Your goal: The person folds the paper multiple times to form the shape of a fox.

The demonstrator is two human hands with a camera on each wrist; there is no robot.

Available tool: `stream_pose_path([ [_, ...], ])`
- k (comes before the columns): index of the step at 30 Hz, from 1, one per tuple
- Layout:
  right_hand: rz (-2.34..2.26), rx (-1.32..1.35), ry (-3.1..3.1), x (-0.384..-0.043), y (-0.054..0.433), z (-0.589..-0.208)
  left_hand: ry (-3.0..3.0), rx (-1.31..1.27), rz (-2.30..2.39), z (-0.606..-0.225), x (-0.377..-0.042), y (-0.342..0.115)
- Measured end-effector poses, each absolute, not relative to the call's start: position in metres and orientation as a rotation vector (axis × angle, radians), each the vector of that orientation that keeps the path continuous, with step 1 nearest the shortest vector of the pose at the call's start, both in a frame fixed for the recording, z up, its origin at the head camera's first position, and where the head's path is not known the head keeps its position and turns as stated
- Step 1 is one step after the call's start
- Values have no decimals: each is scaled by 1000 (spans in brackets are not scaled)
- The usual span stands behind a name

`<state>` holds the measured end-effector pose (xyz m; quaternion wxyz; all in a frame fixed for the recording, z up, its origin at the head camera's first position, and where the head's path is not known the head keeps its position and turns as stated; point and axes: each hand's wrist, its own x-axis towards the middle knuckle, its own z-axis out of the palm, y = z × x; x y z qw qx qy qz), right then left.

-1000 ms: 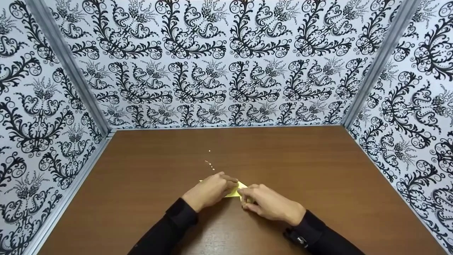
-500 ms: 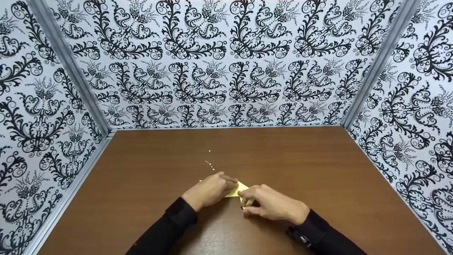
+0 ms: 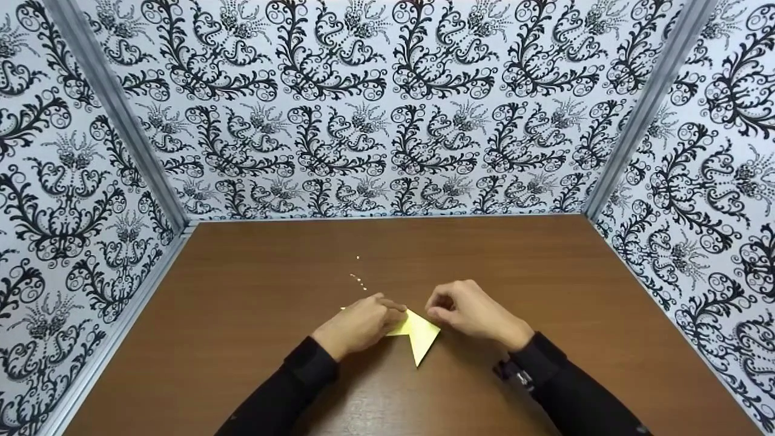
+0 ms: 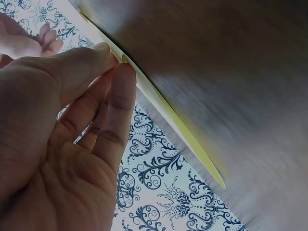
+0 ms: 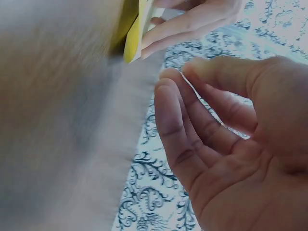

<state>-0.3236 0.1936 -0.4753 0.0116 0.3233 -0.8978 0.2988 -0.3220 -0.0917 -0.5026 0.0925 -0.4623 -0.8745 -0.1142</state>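
A folded yellow paper [image 3: 424,336] lies on the table, with one pointed flap angled toward the near side. My left hand [image 3: 363,325] covers its left part, and its fingertips and thumb press on the paper. In the left wrist view the paper [image 4: 180,130] appears edge-on beneath those fingertips. My right hand [image 3: 475,309] is just right of the paper, apart from it. Its fingers and thumb are loosely bent with nothing between them, as the right wrist view of that hand [image 5: 216,130] also shows. The paper beneath my left palm is hidden.
The brown wooden table [image 3: 272,260] has small pale specks [image 3: 358,280] beyond my left hand. Walls [image 3: 387,109] with a black-and-white scroll pattern enclose the back and both sides, joined by grey corner posts [image 3: 115,115].
My right hand has let go of the paper's right flap and moved up and slightly right, leaving the flap uncovered. My left hand stays in place on the paper.
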Motion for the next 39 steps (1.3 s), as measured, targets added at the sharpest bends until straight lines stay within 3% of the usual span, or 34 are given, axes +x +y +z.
stream_pose_path([
  [12,872,921,-2950,-363,175,-489,-2534,-1416,-340,-504,-321,-86],
  [39,883,902,-3016,-374,153,-489,-2563,-1376,-273,-505,-322,-86],
])
